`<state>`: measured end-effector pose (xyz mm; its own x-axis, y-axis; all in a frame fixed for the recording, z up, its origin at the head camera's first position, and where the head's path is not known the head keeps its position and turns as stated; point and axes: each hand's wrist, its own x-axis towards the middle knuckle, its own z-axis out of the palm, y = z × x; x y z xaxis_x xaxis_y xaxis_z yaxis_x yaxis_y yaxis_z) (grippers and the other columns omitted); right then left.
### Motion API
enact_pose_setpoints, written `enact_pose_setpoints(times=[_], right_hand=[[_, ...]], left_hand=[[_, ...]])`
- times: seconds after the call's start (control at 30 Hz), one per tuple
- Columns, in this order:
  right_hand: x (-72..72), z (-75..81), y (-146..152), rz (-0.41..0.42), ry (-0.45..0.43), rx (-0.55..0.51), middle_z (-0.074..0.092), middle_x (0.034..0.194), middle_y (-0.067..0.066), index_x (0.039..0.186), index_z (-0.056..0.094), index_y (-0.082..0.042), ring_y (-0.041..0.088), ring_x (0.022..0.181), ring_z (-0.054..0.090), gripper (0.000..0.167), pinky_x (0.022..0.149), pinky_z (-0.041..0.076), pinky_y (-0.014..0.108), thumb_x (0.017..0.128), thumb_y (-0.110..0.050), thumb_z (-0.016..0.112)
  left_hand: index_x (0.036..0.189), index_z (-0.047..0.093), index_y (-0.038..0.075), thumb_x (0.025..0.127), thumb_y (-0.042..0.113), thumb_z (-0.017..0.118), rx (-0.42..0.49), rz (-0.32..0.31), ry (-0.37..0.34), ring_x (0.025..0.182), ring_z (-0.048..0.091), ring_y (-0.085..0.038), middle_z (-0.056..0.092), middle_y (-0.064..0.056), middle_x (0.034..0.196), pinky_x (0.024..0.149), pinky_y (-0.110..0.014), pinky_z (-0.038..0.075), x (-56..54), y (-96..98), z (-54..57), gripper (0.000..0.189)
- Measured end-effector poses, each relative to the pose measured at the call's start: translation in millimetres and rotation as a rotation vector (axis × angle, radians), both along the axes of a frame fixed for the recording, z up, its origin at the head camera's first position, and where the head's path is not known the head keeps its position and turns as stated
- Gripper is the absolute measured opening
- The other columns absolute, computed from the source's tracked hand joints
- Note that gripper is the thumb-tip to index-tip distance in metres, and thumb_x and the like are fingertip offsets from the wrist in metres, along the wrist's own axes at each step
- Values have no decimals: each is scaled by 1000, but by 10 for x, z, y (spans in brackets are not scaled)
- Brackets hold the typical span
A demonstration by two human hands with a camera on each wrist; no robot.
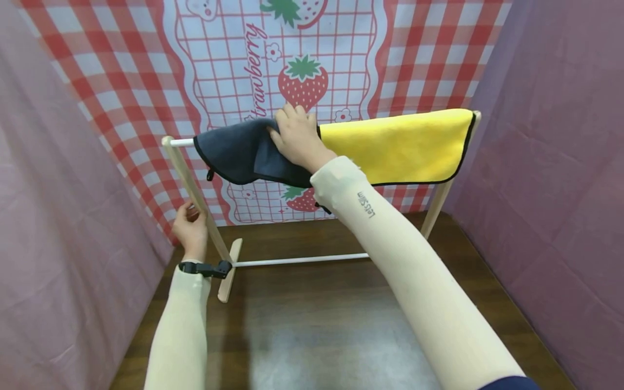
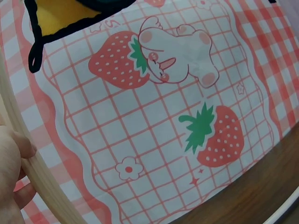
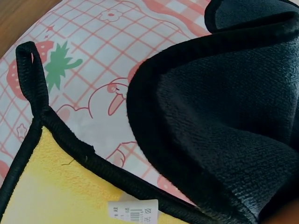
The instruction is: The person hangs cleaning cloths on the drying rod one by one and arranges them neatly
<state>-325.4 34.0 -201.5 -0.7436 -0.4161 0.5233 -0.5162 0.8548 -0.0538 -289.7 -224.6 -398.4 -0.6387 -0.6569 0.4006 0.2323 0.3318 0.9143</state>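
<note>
A dark grey towel (image 1: 229, 149) with black edging hangs over the white top bar of a wooden rack. My right hand (image 1: 298, 135) grips it at the bar, and the fabric bunches into a fold beside the thumb. To the right, a yellow towel (image 1: 400, 149) with the same edging drapes over the bar. In the right wrist view the dark towel (image 3: 224, 102) fills the right side, next to a yellow corner with a loop (image 3: 32, 79) and a white label (image 3: 133, 211). My left hand (image 1: 191, 230) holds the rack's left post (image 2: 37, 182), thumb against the wood.
The rack's left foot (image 1: 230, 271) stands on a dark wooden table (image 1: 302, 325), and a white lower bar (image 1: 297, 260) runs across to the right post (image 1: 436, 208). Behind hangs a strawberry-print checked cloth (image 1: 414, 54). Pink curtains (image 1: 551, 135) enclose both sides.
</note>
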Motion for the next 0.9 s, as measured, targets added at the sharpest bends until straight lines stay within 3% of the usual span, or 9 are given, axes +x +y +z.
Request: enact_pose_setpoints(times=[0.1,0.17,0.3,0.47,0.57,0.67,0.8,0.9], right_hand=[[14,3,4,11,-17,7,53,116,12,118,54,-5,30,105,46,36,90,38,48,106,-37,43],[19,2,9,15,-26,16,53,117,12,119,54,-6,30,105,46,36,90,38,48,105,-37,44],[32,-3,21,23,-22,28,54,116,12,120,54,-7,30,104,45,35,89,38,48,104,-38,46],[45,-7,28,27,-18,31,54,116,11,120,53,-8,30,103,44,34,89,37,47,103,-38,49],[52,-12,30,34,-21,33,54,116,11,120,52,-8,29,103,43,36,88,36,47,102,-38,52],[54,-19,33,39,-15,35,53,114,11,118,52,-8,29,102,43,35,87,36,46,100,-38,54],[56,-16,37,40,-7,40,53,111,11,115,52,-8,29,100,42,34,86,36,46,100,-39,55],[61,-10,39,39,-9,44,52,112,11,116,52,-8,29,101,42,35,86,36,46,100,-39,55]], left_hand=[[116,69,-5,84,-9,66,14,26,-6,88,65,-23,69,-24,105,81,-25,54,7,17,-3,32],[115,69,-5,85,-9,65,45,30,6,89,65,-21,69,-22,105,80,-24,53,13,36,-2,31],[116,65,-6,85,-8,62,83,27,90,94,60,-12,67,-18,109,80,-22,48,25,83,51,32],[119,62,-4,86,-1,64,27,19,211,102,53,-9,59,-4,111,81,-23,44,60,156,219,33],[122,61,-3,88,0,64,40,-46,268,102,54,-11,55,1,111,87,-23,45,80,218,358,33],[127,58,-5,91,0,61,98,-161,300,107,56,-17,58,-8,117,94,-25,47,97,284,512,37],[137,51,-7,96,5,59,140,-263,246,121,52,-20,57,-19,131,104,-28,42,128,337,709,44],[140,52,-4,98,10,58,154,-296,192,122,53,-18,58,-17,134,104,-29,44,148,350,812,45]])
